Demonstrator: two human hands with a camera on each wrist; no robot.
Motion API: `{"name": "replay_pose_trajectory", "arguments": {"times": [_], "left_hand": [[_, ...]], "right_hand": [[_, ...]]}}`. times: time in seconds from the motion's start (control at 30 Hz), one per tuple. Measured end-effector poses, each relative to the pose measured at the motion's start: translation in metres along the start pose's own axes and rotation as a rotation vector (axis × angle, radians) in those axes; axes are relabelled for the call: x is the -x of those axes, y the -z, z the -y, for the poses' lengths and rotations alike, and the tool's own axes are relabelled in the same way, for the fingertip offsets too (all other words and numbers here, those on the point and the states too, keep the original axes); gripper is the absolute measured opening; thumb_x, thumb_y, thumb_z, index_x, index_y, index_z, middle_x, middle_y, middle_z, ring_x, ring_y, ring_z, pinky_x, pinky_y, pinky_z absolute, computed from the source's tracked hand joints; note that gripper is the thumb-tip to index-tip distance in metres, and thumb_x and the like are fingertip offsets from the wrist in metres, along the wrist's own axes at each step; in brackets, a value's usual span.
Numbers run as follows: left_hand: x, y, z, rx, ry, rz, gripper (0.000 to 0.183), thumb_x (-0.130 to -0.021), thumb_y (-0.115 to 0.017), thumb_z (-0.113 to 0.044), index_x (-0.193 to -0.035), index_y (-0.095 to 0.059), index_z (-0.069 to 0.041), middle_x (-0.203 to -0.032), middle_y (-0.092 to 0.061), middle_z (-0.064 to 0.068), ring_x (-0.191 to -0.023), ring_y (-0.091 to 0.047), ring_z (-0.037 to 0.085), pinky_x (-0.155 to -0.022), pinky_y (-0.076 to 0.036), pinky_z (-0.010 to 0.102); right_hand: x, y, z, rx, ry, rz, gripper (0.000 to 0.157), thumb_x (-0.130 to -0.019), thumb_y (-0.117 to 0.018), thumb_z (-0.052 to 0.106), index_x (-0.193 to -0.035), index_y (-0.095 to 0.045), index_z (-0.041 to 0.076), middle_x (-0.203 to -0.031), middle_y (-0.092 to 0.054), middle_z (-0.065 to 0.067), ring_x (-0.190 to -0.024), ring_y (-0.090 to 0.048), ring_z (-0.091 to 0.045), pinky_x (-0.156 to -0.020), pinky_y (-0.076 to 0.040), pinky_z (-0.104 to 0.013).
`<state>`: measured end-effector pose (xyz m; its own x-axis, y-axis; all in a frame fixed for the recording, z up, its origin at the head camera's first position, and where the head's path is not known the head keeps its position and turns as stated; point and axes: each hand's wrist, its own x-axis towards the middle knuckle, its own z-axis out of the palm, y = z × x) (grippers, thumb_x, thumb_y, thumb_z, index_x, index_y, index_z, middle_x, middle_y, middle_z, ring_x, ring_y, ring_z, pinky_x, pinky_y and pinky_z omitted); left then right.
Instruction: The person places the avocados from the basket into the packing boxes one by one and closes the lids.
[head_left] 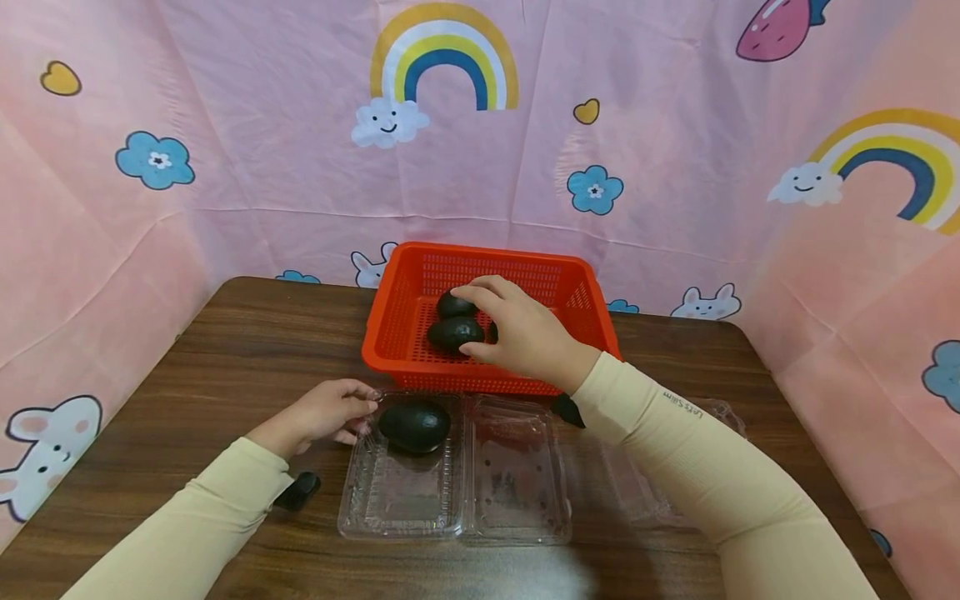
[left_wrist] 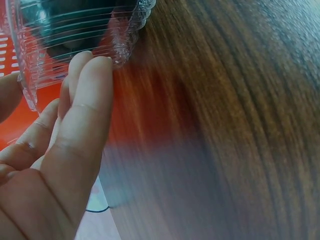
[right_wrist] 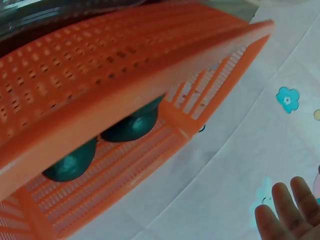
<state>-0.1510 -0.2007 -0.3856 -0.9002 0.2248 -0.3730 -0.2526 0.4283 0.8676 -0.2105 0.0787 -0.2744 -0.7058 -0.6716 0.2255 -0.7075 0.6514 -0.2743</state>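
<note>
A clear plastic clamshell box (head_left: 401, 508) lies unfolded on the table, with one dark avocado (head_left: 415, 427) at the far end of its left half. My left hand (head_left: 322, 417) holds the box's far left corner; in the left wrist view its fingers (left_wrist: 92, 95) lie along the ribbed wall, the thumb on the other side. Over the red basket (head_left: 378, 354) reaches my right hand (head_left: 528, 337), fingers and thumb spread around two dark avocados (head_left: 456, 334) inside. Part of another shows beside the thumb. Spread fingers (right_wrist: 295, 205) appear in the right wrist view, with nothing between them.
A second clear plastic box (head_left: 637, 479) lies at the right, partly under my right forearm. Black wrist-worn pieces (head_left: 297, 492) show at both cuffs. Pink printed cloth (head_left: 300, 125) hangs behind the brown wooden table (head_left: 247, 358) and along its sides.
</note>
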Motion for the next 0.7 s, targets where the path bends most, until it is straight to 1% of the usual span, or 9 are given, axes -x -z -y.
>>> {"name": "replay_pose_trajectory", "arguments": {"times": [0.2,0.43,0.7], "left_hand": [[0.0,0.0,0.0,0.004,0.006,-0.003,0.037,-0.1,-0.048,-0.011,-0.129,-0.047,0.011,-0.108,-0.057,0.018,-0.079,-0.06,0.018,-0.068,-0.057,0.034],[-0.001,0.0,0.0,0.012,0.008,-0.002,0.037,-0.1,-0.049,-0.012,-0.129,-0.048,0.011,-0.106,-0.056,0.017,-0.079,-0.06,0.018,-0.068,-0.057,0.035],[-0.001,0.001,0.0,0.01,0.003,0.0,0.038,-0.1,-0.049,-0.012,-0.129,-0.048,0.011,-0.11,-0.056,0.02,-0.081,-0.061,0.019,-0.069,-0.057,0.036]], "right_hand": [[-0.007,0.005,-0.013,-0.012,-0.066,0.019,0.067,-0.084,-0.076,0.031,-0.142,-0.046,0.017,-0.14,-0.044,-0.005,-0.125,-0.046,-0.022,-0.096,-0.049,-0.037],[-0.013,0.009,-0.026,-0.017,-0.154,0.061,0.07,-0.085,-0.074,0.033,-0.145,-0.042,0.019,-0.146,-0.039,-0.006,-0.129,-0.043,-0.024,-0.095,-0.049,-0.04],[-0.02,0.009,-0.045,-0.023,-0.188,0.086,0.069,-0.086,-0.073,0.031,-0.146,-0.041,0.019,-0.147,-0.038,-0.007,-0.13,-0.042,-0.026,-0.097,-0.047,-0.042]]}}
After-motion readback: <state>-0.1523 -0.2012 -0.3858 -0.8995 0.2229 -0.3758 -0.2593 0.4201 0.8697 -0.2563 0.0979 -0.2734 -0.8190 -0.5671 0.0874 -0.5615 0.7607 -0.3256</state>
